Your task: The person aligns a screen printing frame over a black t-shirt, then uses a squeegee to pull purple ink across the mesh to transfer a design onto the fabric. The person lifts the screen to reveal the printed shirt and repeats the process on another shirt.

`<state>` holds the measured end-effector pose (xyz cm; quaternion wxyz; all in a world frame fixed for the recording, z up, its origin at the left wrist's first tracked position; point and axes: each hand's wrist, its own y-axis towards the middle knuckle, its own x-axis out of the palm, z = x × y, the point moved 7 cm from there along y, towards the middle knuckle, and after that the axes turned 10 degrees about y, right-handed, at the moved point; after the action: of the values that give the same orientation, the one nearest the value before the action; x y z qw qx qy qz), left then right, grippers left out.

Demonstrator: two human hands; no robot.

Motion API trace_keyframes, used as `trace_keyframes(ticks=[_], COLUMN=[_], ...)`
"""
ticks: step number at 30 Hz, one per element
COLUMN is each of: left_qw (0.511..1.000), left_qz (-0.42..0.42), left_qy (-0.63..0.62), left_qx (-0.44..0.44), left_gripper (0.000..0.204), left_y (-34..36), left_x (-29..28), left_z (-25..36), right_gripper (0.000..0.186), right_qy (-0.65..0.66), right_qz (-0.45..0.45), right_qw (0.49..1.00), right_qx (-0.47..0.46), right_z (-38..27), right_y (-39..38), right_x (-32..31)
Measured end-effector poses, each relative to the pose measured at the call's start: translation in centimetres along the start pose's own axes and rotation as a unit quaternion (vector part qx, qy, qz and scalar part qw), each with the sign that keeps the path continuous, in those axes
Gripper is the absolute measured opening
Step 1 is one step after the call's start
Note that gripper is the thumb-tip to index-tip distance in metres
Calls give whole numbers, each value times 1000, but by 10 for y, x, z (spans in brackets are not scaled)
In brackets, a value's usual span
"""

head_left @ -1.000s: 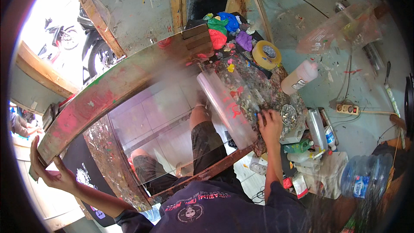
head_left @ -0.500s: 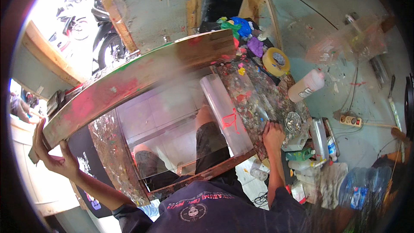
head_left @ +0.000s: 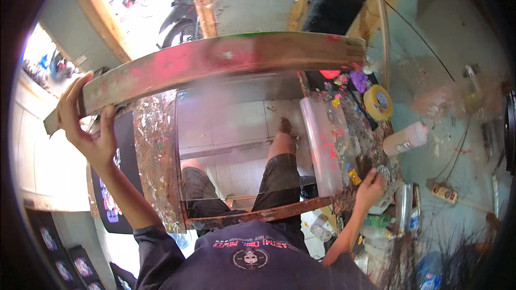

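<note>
My left hand (head_left: 88, 123) grips the left end of a long wooden beam (head_left: 226, 56), stained pink and red, raised above the far side of the worktable. Whether the beam belongs to a larger frame I cannot tell. Below it lies a clear pane (head_left: 231, 145) set in the table, with my legs showing through. Along the pane's right side rests a roll of clear plastic film (head_left: 322, 150). My right hand (head_left: 371, 188) is at the table's right edge, fingers pinched together, beside a small yellow piece (head_left: 354, 177) and a glass ashtray (head_left: 382, 173). What it holds is unclear.
A yellow tape roll (head_left: 378, 102), a pale pink bottle (head_left: 406, 138) and a purple rag (head_left: 358, 81) sit at the right. Beyond them is a power strip (head_left: 443, 193). A black printed sheet (head_left: 115, 182) hangs at the table's left side.
My view has turned, so the scene sits further right. My right hand has lifted from resting on the tabletop into a pinch. My left hand still holds the beam.
</note>
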<state>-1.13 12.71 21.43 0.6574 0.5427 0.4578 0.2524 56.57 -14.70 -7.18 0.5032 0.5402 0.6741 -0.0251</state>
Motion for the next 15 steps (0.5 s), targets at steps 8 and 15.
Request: trace_keyframes(ticks=[8,15], left_qw=[1000,998], left_qz=[5,-14], left_qy=[15,55], left_qx=[7,28], left_gripper=[54,55], left_y=[10,37], left_x=[0,10], left_z=[-7,8], right_gripper=[27,61], right_qy=[371,139], right_qz=[-227,-409], right_qw=[852,841], right_qx=[-293,-324], right_z=[-367,-426], right_y=[-34,-32], right_x=[179,383])
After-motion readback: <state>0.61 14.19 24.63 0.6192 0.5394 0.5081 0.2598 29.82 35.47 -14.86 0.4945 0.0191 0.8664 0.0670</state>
